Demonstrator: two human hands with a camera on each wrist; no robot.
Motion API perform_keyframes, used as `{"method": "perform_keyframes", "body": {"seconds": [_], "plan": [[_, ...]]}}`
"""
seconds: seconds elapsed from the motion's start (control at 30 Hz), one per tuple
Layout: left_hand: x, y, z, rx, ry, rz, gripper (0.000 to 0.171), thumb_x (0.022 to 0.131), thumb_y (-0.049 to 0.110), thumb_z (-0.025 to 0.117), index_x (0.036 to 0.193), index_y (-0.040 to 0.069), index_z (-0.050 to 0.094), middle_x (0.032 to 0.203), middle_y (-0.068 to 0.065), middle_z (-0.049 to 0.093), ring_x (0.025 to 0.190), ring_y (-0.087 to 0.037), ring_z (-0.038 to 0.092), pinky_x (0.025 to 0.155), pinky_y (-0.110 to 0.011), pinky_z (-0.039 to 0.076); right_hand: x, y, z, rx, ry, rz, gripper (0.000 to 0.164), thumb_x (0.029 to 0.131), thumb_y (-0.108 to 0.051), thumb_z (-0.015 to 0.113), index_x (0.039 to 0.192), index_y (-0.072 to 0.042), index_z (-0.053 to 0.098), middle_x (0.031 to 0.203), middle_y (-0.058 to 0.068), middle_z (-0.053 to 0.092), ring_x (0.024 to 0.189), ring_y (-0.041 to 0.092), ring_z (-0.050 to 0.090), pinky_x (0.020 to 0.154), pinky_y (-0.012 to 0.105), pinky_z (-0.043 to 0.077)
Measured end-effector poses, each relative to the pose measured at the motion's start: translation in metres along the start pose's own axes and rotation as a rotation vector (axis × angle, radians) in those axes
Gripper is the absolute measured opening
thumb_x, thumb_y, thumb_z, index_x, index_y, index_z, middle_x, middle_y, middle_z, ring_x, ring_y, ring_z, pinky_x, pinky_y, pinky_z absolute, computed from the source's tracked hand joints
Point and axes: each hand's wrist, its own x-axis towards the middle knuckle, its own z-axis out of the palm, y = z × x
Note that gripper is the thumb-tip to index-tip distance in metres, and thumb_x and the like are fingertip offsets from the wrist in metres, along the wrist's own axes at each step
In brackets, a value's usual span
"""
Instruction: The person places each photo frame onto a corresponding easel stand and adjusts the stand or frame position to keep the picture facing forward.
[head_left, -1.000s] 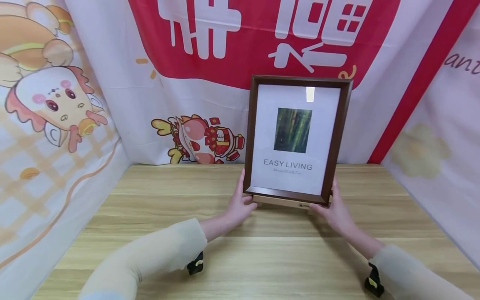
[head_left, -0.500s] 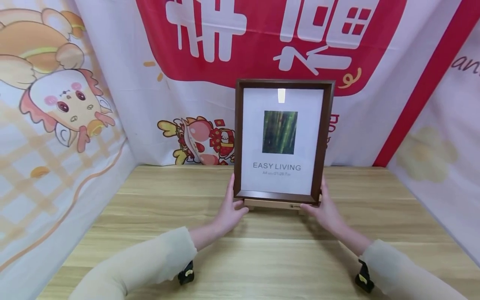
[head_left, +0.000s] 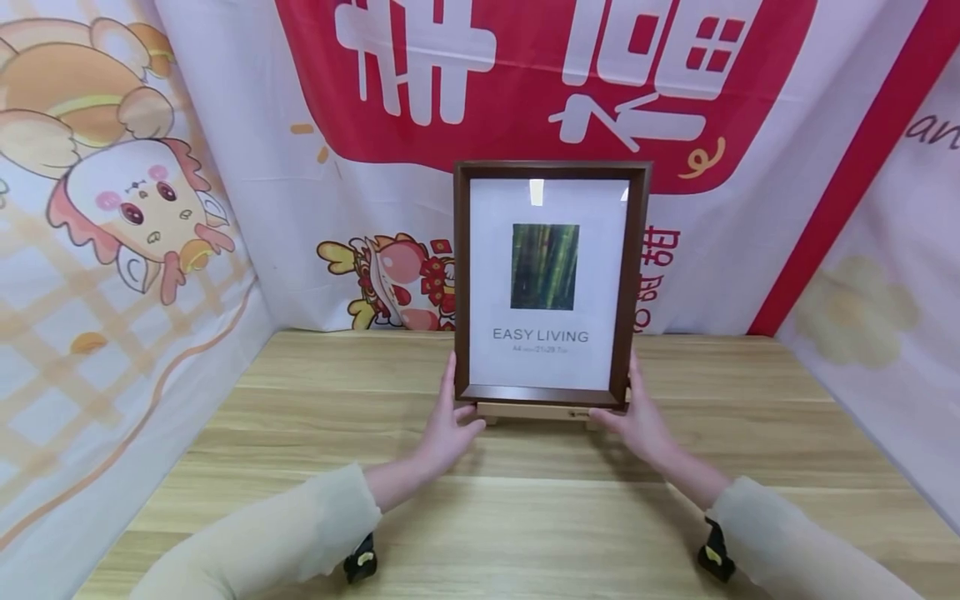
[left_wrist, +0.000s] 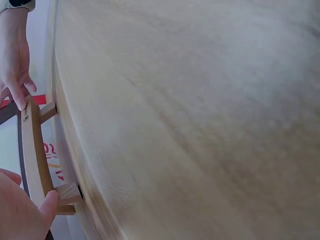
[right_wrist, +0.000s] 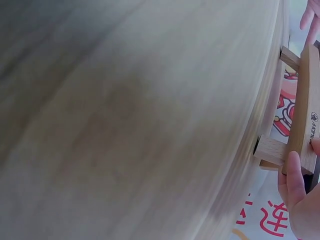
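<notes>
A dark brown picture frame (head_left: 551, 367), with a bamboo picture and the words EASY LIVING, leans back on a small wooden easel (head_left: 525, 412). My left hand (head_left: 444, 433) grips the easel's left end, its upper fingers along the picture frame's side. At the other end, my right hand (head_left: 641, 425) holds the easel, the thumb on the front ledge by a small logo. Both wrist views show the ledge from below with its short wooden feet near the table. Fingers behind the picture frame are partly hidden.
The wood-grain table (head_left: 510, 533) runs back to a white and red printed cloth (head_left: 360, 192). Cartoon-patterned cloth (head_left: 135, 350) hangs on the left, and another pale cloth (head_left: 885, 250) on the right. A black strap device (head_left: 362, 560) sits on each wrist.
Both hands have moved the easel and picture frame to the left across the table. The picture frame now faces more squarely forward. The head view has shifted slightly.
</notes>
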Motion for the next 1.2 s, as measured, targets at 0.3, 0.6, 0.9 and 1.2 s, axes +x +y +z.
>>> {"method": "perform_keyframes", "body": {"seconds": [0.3,0.6,0.9,1.2], "plan": [[0.008,-0.008,-0.001,0.164,0.075,0.041,0.105,0.086,-0.001,0.07,0.157,0.032,0.0,0.16,-0.013,0.015,0.135,-0.041,0.034,0.098,-0.048,0.046,-0.001,0.004,-0.001,0.029,0.004,-0.002,0.12,0.079,0.002,0.077,0.156,-0.03,-0.01,0.14,0.034,0.036,0.11,0.046,0.056,0.088,0.045,0.052],[0.021,-0.017,0.008,0.095,0.086,0.029,0.112,0.084,-0.007,0.069,0.155,0.035,-0.007,0.156,-0.014,0.027,0.131,-0.034,0.043,0.101,-0.043,0.044,-0.005,0.003,0.0,0.068,-0.03,-0.007,0.119,0.08,0.009,0.073,0.156,-0.032,-0.009,0.139,0.036,0.036,0.112,0.049,0.054,0.089,0.043,0.052],[0.022,-0.018,0.008,0.174,0.092,0.037,0.111,0.087,-0.001,0.07,0.155,0.034,-0.01,0.159,-0.009,0.021,0.139,-0.029,0.032,0.109,-0.042,0.034,-0.004,0.002,0.001,0.112,-0.029,-0.019,0.118,0.08,0.011,0.072,0.156,-0.028,-0.009,0.137,0.037,0.037,0.109,0.048,0.056,0.088,0.04,0.053],[0.022,-0.017,0.009,0.248,0.075,0.03,0.108,0.089,0.005,0.069,0.154,0.035,-0.013,0.161,-0.004,0.016,0.143,-0.026,0.022,0.115,-0.043,0.02,-0.004,0.003,0.0,0.135,-0.017,-0.015,0.12,0.079,0.011,0.073,0.155,-0.03,-0.011,0.141,0.035,0.034,0.112,0.046,0.055,0.09,0.043,0.052]]}}
